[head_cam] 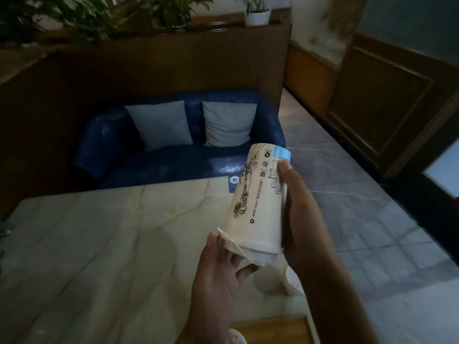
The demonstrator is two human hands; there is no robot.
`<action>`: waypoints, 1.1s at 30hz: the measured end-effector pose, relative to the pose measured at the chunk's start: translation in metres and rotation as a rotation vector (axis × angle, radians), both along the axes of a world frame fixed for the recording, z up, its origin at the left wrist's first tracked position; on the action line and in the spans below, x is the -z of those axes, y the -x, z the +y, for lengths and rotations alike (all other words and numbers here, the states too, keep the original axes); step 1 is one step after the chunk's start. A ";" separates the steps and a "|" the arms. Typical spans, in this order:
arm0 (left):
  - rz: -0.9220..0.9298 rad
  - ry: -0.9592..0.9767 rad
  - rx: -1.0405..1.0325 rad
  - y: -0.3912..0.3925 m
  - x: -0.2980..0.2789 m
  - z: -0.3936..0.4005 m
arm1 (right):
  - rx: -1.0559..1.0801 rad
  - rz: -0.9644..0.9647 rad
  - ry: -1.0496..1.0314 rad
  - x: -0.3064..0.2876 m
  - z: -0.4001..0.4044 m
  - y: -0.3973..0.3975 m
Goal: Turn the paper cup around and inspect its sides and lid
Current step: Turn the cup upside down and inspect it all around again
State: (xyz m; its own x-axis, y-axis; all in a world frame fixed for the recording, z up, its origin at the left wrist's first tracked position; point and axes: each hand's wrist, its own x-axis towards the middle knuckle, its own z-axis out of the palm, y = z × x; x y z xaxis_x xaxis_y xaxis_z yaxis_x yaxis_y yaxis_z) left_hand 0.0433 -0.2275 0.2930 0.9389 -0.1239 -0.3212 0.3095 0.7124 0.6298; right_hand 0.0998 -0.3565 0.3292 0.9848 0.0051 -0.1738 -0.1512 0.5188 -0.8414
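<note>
Head view
Cup: the paper cup [255, 194] is held in the air above the counter [99, 244], tilted, its base with the blue band pointing up and away and its wide mouth end down toward the person. Black line drawings and small symbols run along its pale side.
Lid: the white lid [244, 252] sits on the low end of the cup; a thin clear edge sticks out beside it.
Right hand: the right hand [298, 209] grips the cup along its right side, thumb pressed on the printed wall near the base; the grip is closed round the cup.
Left hand: the left hand [218, 274] is below the cup, fingers fairly straight, fingertips touching the lid end; the grip is open, not wrapped round anything.
Second cup: another white cup [278, 281] lies on its side on the counter, just below the held cup.
Sofa: a blue sofa [178, 155] with two pale cushions stands beyond the cup, behind the counter.
</note>
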 end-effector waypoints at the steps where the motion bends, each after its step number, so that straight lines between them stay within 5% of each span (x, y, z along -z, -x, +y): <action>1: -0.004 0.007 0.009 0.000 0.000 0.000 | -0.008 0.006 -0.010 0.001 0.000 0.000; 15: -0.074 -0.060 0.102 0.002 0.001 0.005 | 0.057 0.055 0.007 0.001 0.003 0.000; 21: -0.156 -0.346 -0.007 0.001 0.003 0.008 | 0.097 0.069 0.066 0.005 0.002 0.002; 29: -0.375 -0.827 -0.196 0.003 -0.006 0.030 | 0.300 -0.230 0.563 -0.001 0.003 0.009; 33: -0.445 -1.002 -0.224 0.003 -0.018 0.035 | 0.152 -0.506 0.862 -0.002 0.007 0.018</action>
State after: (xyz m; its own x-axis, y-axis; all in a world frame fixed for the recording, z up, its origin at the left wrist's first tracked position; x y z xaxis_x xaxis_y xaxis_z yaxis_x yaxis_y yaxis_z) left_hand 0.0400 -0.1921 0.3106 0.9636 0.1889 0.1891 -0.1581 -0.1676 0.9731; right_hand 0.0815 -0.3491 0.3308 0.9237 -0.0568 0.3789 0.3440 -0.3127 -0.8854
